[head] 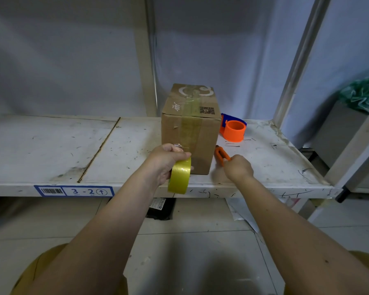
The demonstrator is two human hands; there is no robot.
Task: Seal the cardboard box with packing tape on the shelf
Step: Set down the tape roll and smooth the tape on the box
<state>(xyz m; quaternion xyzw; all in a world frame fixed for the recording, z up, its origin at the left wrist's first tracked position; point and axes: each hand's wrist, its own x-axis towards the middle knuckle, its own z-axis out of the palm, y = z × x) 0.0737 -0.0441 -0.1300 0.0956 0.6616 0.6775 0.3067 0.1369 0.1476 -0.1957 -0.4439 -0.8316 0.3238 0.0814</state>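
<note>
- Nearest the camera, two bare forearms reach forward from yellow sleeves over a tiled floor toward a white shelf (51,150).
- The left hand (165,161) is closed around a roll of yellowish packing tape (179,176), held upright at the shelf's front edge, just in front of the box's lower left corner.
- The right hand (239,168) is wrapped around the handle of an orange cutter (221,154), whose tip points toward the box's right side, close to it.
- The cardboard box (202,143) stands on the shelf, flaps shut, with a strip of tape running over its top and down the front face; a QR code shows on top.
- Behind the box to the right, an orange and blue tape dispenser (233,129) sits on the shelf.
- A blue label (74,190) reading "3-2" is fixed to the shelf's front lip.
</note>
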